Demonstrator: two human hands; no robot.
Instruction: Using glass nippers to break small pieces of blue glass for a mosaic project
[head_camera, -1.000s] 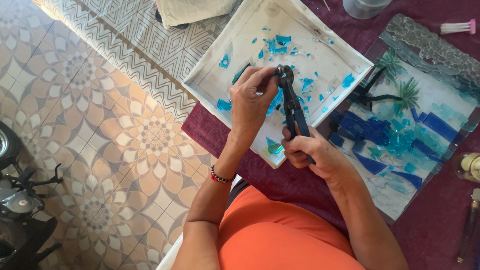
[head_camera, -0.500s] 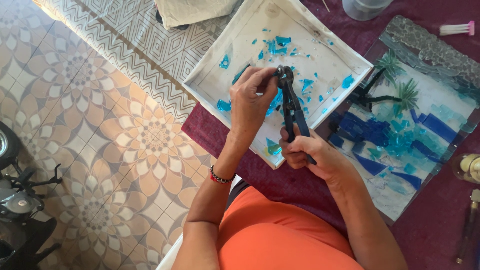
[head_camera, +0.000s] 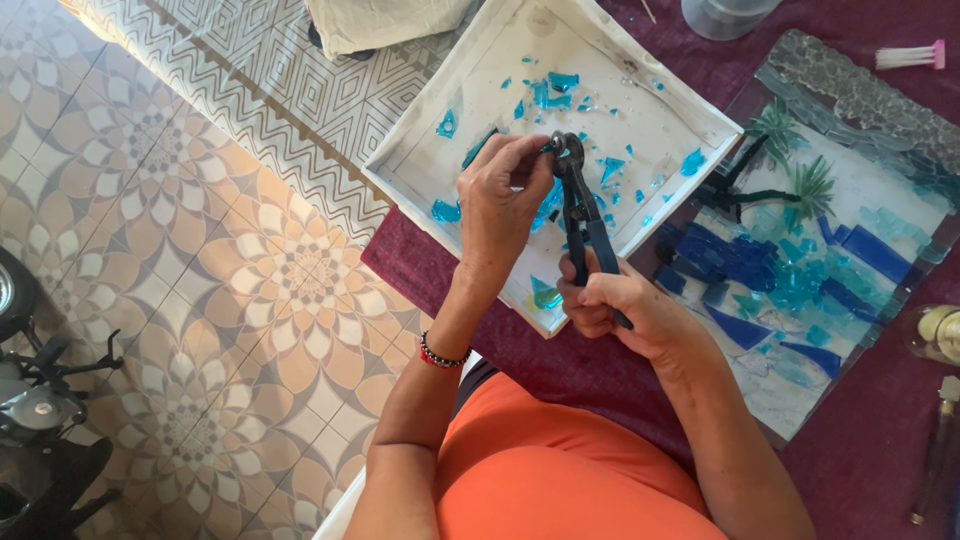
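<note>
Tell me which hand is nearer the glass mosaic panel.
Right. The right hand grips the nipper handles just beside the mosaic panel's near-left edge. The left hand is farther left, over the white tray, fingertips at the nipper's head.

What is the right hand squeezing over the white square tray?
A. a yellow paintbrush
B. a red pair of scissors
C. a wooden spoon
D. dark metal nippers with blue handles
D: the right hand grips the blue handles of dark metal nippers above the white square tray.
</note>
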